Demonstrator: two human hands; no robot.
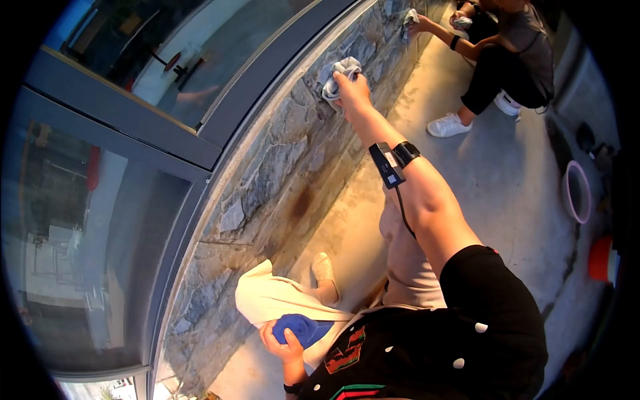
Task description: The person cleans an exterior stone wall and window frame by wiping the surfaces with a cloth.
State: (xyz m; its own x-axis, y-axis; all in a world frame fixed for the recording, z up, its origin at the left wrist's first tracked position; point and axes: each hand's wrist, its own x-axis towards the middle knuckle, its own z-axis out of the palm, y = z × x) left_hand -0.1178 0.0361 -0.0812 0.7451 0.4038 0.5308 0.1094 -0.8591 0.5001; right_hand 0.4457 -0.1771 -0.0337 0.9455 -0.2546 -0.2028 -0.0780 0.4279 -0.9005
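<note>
A crumpled grey-white cloth [340, 75] is pressed against the upper part of the stone wall [280, 150], with the fingers of my right hand [353, 93] closed round it. A black device is strapped to my right forearm. Low in the view, my left hand [285, 343] grips a blue object [301, 329], perhaps a folded cloth, beside my knee. Its fingers are wrapped round the near side. A dark brown stain [303, 200] marks the wall below my right arm.
At the upper right a person [497, 73] crouches, holding a cloth [411, 22] against the same wall; another person is partly visible behind. Framed glass [100, 233] rises on the left. A pink-rimmed basin [577, 192] and a red container [602, 259] stand at the right.
</note>
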